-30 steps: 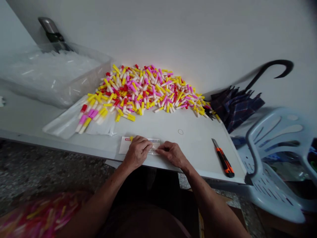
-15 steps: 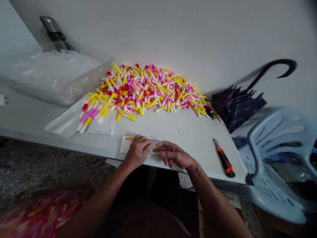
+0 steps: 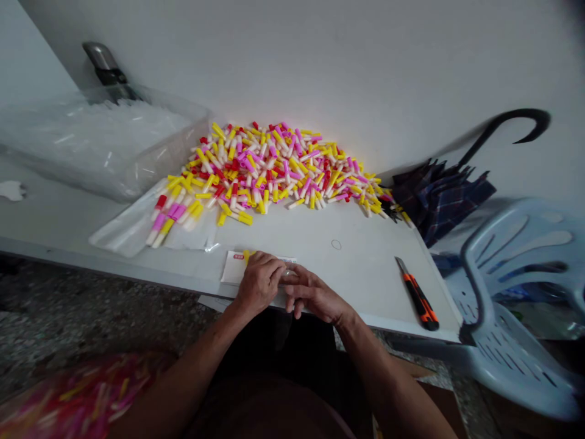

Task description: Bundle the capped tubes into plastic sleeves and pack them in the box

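Under my left hand (image 3: 258, 283), curled shut and pressing down, lies a flat clear plastic packet with a white card (image 3: 234, 268); my right hand (image 3: 315, 296) touches its end just beside, grip I cannot tell.

Honestly, nothing here is really readable. The white packet (image 3: 234, 269) at the near edge of the table (image 3: 320, 238) has a small red label (image 3: 238, 256) in its corner, but whatever's on it is way too tiny and blurry to make out any letters or numbers.
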`<action>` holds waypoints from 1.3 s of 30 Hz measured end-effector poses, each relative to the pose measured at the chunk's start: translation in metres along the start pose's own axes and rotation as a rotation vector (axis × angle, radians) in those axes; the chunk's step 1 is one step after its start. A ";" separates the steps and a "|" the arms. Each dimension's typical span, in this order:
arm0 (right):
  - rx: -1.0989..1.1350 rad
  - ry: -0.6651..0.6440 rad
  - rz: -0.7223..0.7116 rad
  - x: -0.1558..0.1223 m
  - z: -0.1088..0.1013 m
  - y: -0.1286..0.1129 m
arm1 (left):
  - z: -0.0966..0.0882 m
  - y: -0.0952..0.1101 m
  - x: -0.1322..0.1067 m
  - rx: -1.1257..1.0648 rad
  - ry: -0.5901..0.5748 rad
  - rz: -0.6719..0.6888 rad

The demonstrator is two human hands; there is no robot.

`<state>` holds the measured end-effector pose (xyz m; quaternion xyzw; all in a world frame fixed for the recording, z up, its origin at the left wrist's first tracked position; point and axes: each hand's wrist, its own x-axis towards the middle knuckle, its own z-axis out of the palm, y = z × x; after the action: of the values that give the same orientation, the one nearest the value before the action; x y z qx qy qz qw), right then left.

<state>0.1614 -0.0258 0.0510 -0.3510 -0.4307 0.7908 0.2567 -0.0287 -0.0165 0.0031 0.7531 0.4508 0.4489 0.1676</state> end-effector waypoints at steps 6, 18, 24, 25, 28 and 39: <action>-0.093 -0.065 0.009 0.004 -0.003 -0.003 | -0.004 0.001 0.004 -0.016 -0.029 -0.050; -1.112 0.410 -0.386 0.111 0.001 -0.063 | -0.014 -0.002 -0.001 0.035 -0.151 0.031; -1.543 0.368 -0.301 0.181 0.023 -0.064 | -0.015 0.000 -0.001 0.059 -0.165 0.026; -1.555 0.365 -0.285 0.183 0.022 -0.063 | -0.015 -0.001 -0.001 0.053 -0.160 0.025; -1.552 0.377 -0.265 0.169 0.013 -0.063 | -0.014 -0.003 -0.001 0.017 -0.134 0.021; -0.594 0.598 -0.246 -0.017 -0.069 -0.051 | -0.012 -0.005 -0.001 -0.029 -0.037 0.040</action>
<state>0.2307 0.0219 0.0747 -0.5691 -0.5849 0.4595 0.3504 -0.0417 -0.0161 0.0056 0.7674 0.4261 0.4448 0.1780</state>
